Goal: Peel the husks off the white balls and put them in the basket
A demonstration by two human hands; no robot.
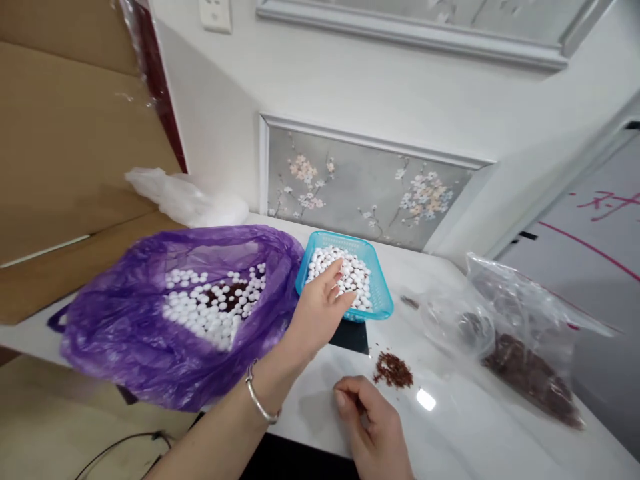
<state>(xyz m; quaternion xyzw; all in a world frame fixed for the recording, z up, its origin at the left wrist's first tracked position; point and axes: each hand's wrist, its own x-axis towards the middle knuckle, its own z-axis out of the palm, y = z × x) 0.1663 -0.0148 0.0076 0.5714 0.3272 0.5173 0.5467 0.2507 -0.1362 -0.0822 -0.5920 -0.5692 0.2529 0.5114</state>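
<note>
My left hand (323,303) reaches over the near side of a blue plastic basket (383,293). Its thumb and forefinger are apart, and I see nothing between them. The basket holds a heap of small white rounded pieces (357,277); some show dark spots. My right hand (373,423) is low over the white table near its front edge, with the fingers curled and the thumb against them. Whatever it may hold is hidden. Beyond it lies a small pile of reddish-brown shreds (393,370).
Left of the basket, an open purple plastic bag (125,333) contains more white pieces and some dark bits. At the right stand a clear plastic container (457,323) and a clear bag of brown material (530,380). A cardboard box (75,147) rises at the left.
</note>
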